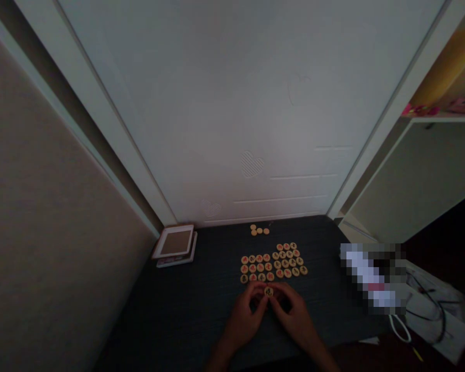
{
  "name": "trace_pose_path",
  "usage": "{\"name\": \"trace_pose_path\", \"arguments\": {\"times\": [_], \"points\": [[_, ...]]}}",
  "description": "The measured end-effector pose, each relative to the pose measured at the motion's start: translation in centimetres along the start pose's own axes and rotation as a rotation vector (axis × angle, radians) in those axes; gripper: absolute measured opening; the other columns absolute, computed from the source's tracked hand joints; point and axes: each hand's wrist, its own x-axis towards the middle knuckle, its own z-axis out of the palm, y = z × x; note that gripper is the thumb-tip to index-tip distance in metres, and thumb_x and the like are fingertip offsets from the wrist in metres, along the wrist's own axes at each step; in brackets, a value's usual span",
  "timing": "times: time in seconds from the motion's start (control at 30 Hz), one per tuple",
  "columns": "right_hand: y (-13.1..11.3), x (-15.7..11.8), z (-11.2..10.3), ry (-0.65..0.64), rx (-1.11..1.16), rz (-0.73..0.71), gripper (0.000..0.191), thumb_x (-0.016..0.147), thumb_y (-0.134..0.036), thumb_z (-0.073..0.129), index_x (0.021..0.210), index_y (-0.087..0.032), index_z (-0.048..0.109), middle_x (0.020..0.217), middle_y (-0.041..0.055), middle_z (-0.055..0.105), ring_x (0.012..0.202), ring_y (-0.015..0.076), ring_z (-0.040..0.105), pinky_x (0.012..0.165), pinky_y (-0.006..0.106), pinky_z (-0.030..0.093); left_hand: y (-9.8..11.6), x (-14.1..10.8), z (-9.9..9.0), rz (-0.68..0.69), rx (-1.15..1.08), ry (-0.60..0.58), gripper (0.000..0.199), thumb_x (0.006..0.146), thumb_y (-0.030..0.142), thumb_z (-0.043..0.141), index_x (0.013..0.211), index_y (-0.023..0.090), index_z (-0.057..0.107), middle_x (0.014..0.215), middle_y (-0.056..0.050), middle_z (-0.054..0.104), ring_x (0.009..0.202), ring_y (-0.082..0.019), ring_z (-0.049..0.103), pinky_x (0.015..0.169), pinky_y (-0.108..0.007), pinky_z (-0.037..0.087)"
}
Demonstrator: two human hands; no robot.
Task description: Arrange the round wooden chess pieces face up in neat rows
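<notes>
Between the fingertips of both hands I hold a round Chinese chess piece [268, 292], its dark character facing up. My left hand [245, 312] is closed on its left side, thumb and fingers meeting at the disc. From the right, my right hand [295, 313] pinches the same piece. Just beyond my fingers lie rows of Chinese chess pieces [260, 267], with red and dark characters. A second block of Chinese chess pieces [290, 263] sits to their right, its top row shorter. Farther back, several blank-faced discs [259, 231] form a small cluster.
The dark table [178, 310] meets a white panel [232, 113] with heart patterns at the back. White-framed, box-like items [176, 243] are stacked at the left rear. On the right are a pixelated object [372, 279] and a pale box with cables [437, 315].
</notes>
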Motion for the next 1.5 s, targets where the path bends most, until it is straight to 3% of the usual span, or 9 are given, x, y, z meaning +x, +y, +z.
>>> {"name": "trace_pose_path", "arguments": {"times": [0.47,0.8,0.97,1.13,1.5], "points": [[0.8,-0.1,0.1,0.012,0.044,0.124,0.036,0.091,-0.055,0.063,0.099,-0.022,0.074,0.092,0.0066,0.076,0.084,0.0237,0.071,0.080,0.032,0.055,0.1,0.1,0.0,0.028,0.063,-0.036,0.017,0.095,0.034,0.060,0.109,0.025,0.065,0.098,-0.003,0.077,0.087,-0.020,0.071,0.080,-0.028,0.053],[0.5,-0.1,-0.2,0.021,0.055,0.097,0.038,0.094,-0.055,0.058,0.102,-0.022,0.075,0.100,0.0079,0.077,0.093,0.0252,0.071,0.084,0.032,0.056,0.1,0.1,-0.1,0.018,0.062,-0.030,0.021,0.095,0.034,0.060,0.113,0.025,0.065,0.100,-0.003,0.077,0.089,-0.020,0.072,0.083,-0.029,0.053],[0.2,-0.1,-0.1,-0.008,0.058,0.073,0.033,0.096,-0.049,0.058,0.108,-0.022,0.072,0.106,0.0082,0.075,0.097,0.0246,0.070,0.086,0.032,0.055,-0.1,0.0,-0.1,0.014,0.054,-0.025,0.022,0.096,0.033,0.059,0.115,0.025,0.065,0.101,-0.004,0.078,0.092,-0.021,0.071,0.085,-0.029,0.053],[0.5,-0.2,0.0,-0.013,0.065,0.064,0.028,0.094,-0.044,0.061,0.110,-0.023,0.070,0.100,0.0059,0.075,0.088,0.0226,0.071,0.082,0.031,0.056,-0.1,0.0,-0.2,0.022,0.022,-0.046,0.021,0.098,0.033,0.056,0.115,0.025,0.064,0.106,-0.004,0.077,0.093,-0.020,0.072,0.086,-0.029,0.053],[0.9,-0.1,0.0,-0.052,-0.011,-0.042,0.028,0.091,-0.028,0.063,0.120,-0.026,0.066,0.104,0.0043,0.073,0.088,0.0198,0.069,0.081,0.030,0.055,-0.9,0.3,0.0,0.022,0.033,0.007,0.019,0.097,0.033,0.058,0.112,0.024,0.064,0.096,-0.003,0.078,0.086,-0.020,0.073,0.082,-0.029,0.054]]}}
